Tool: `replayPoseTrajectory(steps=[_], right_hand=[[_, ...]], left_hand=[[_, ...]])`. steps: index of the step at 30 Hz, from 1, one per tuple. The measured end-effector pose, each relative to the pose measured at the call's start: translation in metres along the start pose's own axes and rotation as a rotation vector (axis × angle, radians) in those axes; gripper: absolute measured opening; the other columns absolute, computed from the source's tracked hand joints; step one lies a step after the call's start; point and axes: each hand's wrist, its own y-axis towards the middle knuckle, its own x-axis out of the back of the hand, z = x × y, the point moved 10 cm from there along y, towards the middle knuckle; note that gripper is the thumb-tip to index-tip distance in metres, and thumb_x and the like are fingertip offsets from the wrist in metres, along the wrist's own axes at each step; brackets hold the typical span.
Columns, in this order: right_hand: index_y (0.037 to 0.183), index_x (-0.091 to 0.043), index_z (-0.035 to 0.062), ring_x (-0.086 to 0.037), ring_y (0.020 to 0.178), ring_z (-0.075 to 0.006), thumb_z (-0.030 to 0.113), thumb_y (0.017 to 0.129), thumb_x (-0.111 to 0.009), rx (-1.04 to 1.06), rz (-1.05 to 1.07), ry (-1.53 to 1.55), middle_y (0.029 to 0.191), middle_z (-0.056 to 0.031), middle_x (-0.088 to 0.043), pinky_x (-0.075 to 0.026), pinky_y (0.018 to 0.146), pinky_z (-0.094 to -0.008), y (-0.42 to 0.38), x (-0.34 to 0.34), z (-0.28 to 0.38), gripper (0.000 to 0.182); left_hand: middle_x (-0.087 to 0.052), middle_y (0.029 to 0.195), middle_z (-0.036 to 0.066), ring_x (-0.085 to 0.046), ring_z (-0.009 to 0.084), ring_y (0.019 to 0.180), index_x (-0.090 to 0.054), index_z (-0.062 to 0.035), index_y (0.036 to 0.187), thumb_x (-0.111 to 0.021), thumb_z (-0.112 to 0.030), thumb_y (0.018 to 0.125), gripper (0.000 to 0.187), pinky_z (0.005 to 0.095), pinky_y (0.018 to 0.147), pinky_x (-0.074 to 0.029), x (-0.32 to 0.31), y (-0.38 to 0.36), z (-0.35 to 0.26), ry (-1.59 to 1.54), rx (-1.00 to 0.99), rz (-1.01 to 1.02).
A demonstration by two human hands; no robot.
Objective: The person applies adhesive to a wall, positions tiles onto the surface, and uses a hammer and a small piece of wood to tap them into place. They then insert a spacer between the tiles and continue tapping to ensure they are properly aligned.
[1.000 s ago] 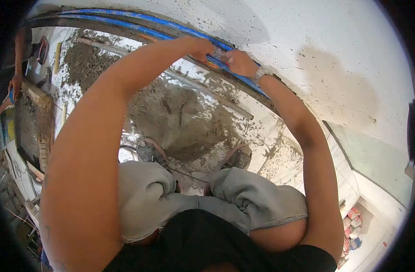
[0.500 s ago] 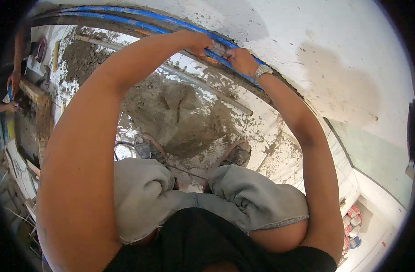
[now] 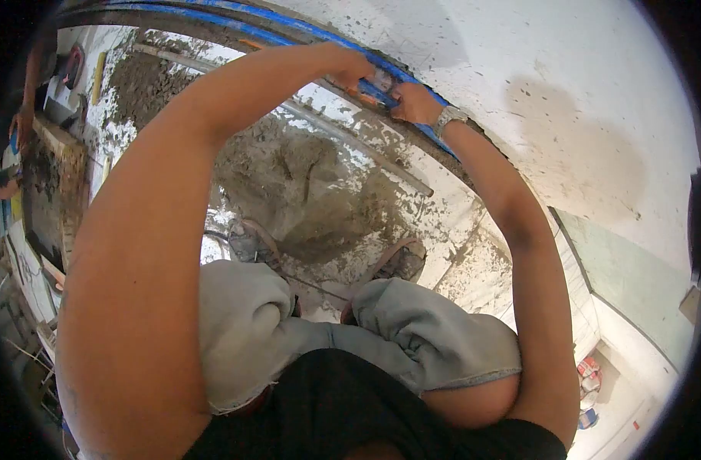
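Observation:
Two blue pipes [image 3: 289,27] run along the foot of the wall in front of me. My left hand [image 3: 350,69] is at the pipes with its fingers curled inward. A short way to the right, my right hand [image 3: 417,103] is closed over the pipes, with a metal-band watch [image 3: 450,119] on its wrist. In the gap between my hands a greyish, worn-looking piece [image 3: 381,79] shows against the blue. Something orange [image 3: 366,97] sits just below it. I cannot tell what my fingertips grip.
A long grey pipe [image 3: 358,146] lies on the floor below my hands. Wet mortar [image 3: 281,180] is spread over the white tiles around my shoes. At the left, another person's hand [image 3: 21,129] is beside a wooden-edged box [image 3: 73,172]. Stacked bags [image 3: 589,376] stand far right.
My view has shifted slightly, and my right hand appears a little lower and further right. Both hands remain at the blue pipes. The other person's lower hand has shifted at the left edge.

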Motion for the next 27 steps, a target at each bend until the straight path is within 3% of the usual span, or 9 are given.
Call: replayPoseTrajectory(steps=[5,7,11,14,16,20,22,24,27], right_hand=[[0.091,-0.07,-0.0026,-0.067,0.081,-0.0433,0.026,0.066,-0.082,-0.106,0.091,0.019,0.084,-0.0265,-0.068,-0.055,0.073,-0.0471,0.011,-0.012,-0.011,0.039],[0.091,-0.07,-0.0029,-0.068,0.081,-0.0431,0.024,0.066,-0.082,-0.154,0.129,-0.019,0.084,-0.0276,-0.068,-0.055,0.073,-0.0473,0.012,-0.015,-0.013,0.039],[0.094,-0.069,-0.0042,-0.068,0.085,-0.0433,0.018,0.068,-0.077,-0.131,0.076,-0.015,0.087,-0.0294,-0.068,-0.056,0.076,-0.048,0.009,-0.012,-0.003,0.035],[0.097,-0.07,-0.0038,-0.068,0.087,-0.0436,0.014,0.068,-0.073,-0.122,0.015,0.008,0.091,-0.0297,-0.068,-0.056,0.078,-0.0483,0.005,-0.007,0.002,0.034],[0.099,-0.07,-0.0033,-0.068,0.087,-0.0438,0.013,0.069,-0.071,-0.139,0.017,0.036,0.093,-0.0298,-0.068,-0.056,0.079,-0.0482,0.004,-0.008,0.004,0.034],[0.103,-0.069,-0.0022,-0.067,0.095,-0.0436,0.012,0.069,-0.071,-0.15,-0.028,0.073,0.1,-0.03,-0.068,-0.055,0.085,-0.0486,0.002,-0.005,0.002,0.037],[0.104,-0.068,-0.0022,-0.067,0.097,-0.0436,0.012,0.069,-0.07,-0.161,-0.002,0.067,0.102,-0.0301,-0.068,-0.054,0.087,-0.0487,0.0,-0.008,0.003,0.038],[0.11,-0.067,-0.0044,-0.067,0.097,-0.0426,0.01,0.069,-0.072,-0.18,-0.104,0.169,0.103,-0.0277,-0.069,-0.053,0.085,-0.046,-0.005,-0.003,0.001,0.043],[0.11,-0.067,-0.003,-0.065,0.097,-0.0435,0.011,0.07,-0.071,-0.149,-0.084,0.151,0.103,-0.0291,-0.067,-0.052,0.084,-0.0478,0.002,-0.012,-0.006,0.043]], left_hand=[[-0.071,0.112,0.012,-0.067,0.033,0.105,-0.069,-0.0119,0.115,-0.07,-0.02,0.084,0.033,0.0469,0.086,-0.053,-0.008,0.003,0.004,-0.093,0.077,0.153],[-0.072,0.103,0.017,-0.069,0.0354,0.097,-0.066,-0.0073,0.119,-0.067,-0.012,0.078,0.041,0.0471,0.079,-0.055,0.014,-0.023,-0.015,-0.056,0.11,0.203],[-0.073,0.101,0.016,-0.07,0.0352,0.093,-0.065,-0.0073,0.122,-0.067,-0.013,0.078,0.045,0.0474,0.078,-0.055,0.002,-0.009,-0.004,-0.018,0.112,0.238],[-0.073,0.104,0.017,-0.069,0.0356,0.097,-0.065,-0.0069,0.123,-0.071,-0.015,0.079,0.045,0.0478,0.08,-0.055,-0.001,0.001,0.002,0.007,0.064,0.109],[-0.071,0.112,0.011,-0.066,0.033,0.106,-0.067,-0.0107,0.121,-0.074,-0.03,0.085,0.041,0.0484,0.085,-0.053,-0.002,-0.001,0.004,-0.023,0.062,0.081],[-0.071,0.109,0.013,-0.066,0.0338,0.104,-0.066,-0.0092,0.119,-0.074,-0.028,0.086,0.039,0.0483,0.086,-0.052,-0.012,-0.004,0.016,-0.095,-0.006,-0.018],[-0.067,0.113,0.021,-0.063,0.041,0.109,-0.064,-0.0056,0.118,-0.075,-0.019,0.083,0.039,0.0498,0.09,-0.049,0.005,-0.022,0.017,-0.149,0.01,-0.194],[-0.067,0.113,0.021,-0.062,0.0413,0.108,-0.064,-0.0052,0.117,-0.074,-0.02,0.083,0.038,0.0499,0.09,-0.049,0.007,-0.023,0.018,-0.172,-0.001,-0.158],[-0.066,0.112,0.021,-0.062,0.0414,0.107,-0.062,-0.005,0.117,-0.073,-0.022,0.085,0.038,0.0497,0.089,-0.049,0.008,-0.024,0.014,-0.181,0.027,-0.102]])
